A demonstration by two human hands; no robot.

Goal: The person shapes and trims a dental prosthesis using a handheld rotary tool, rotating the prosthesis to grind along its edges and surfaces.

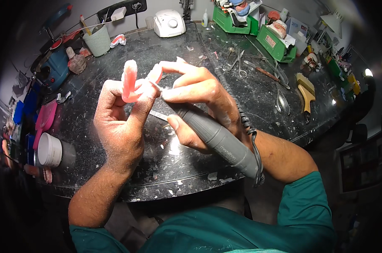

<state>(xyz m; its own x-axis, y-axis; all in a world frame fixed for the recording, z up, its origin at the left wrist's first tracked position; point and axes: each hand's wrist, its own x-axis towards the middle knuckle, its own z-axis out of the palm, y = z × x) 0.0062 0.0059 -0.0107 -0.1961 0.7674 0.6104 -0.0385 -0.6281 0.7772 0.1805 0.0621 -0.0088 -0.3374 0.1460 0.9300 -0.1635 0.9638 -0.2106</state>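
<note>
The pink denture base [130, 82] is pinched in the fingers of the left hand [122, 126], with the bit of the grey handpiece [218, 139] close against it. The right hand [208, 95] grips the handpiece. Beyond both hands stands a white box [162, 28]; to their right lie scissors [240, 62] and a brush [307, 99], to their left a tub [48, 151].

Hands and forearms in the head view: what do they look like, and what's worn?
The left hand and right hand are human and ungloved; pale powdery dust speckles the left one. Short teal-green fabric sleeves end near the elbows. No ring shows.
</note>
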